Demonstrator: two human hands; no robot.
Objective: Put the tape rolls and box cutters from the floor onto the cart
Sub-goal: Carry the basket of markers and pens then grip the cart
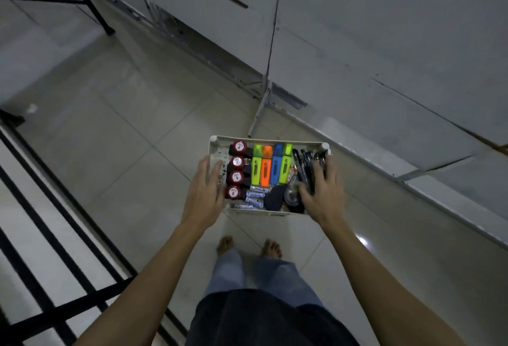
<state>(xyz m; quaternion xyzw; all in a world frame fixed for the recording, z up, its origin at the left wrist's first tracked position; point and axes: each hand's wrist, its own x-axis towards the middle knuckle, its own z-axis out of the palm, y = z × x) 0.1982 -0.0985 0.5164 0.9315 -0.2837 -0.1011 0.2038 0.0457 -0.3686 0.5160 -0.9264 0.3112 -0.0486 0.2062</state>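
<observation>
— Both forearms reach down over the floor [110,125]; what are the hands doing?
— Left hand [204,191] lies flat-fingered against the left wall of the cream tray [270,141]; right hand [321,189] curls over the pens [306,165] at its right edge.
— And the tape?
— 1 clear tape roll [292,196] sits in the tray's near right corner, beside the right hand. Likely light, stiff and slick; pinch it through the core. Box cutters: I can't pick any out.

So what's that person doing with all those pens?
A person stands barefoot on the tiled floor with a white tray of stationery in front of them. The left hand is at its left edge, the right hand over the black pens. Four highlighters lie side by side inside.
</observation>
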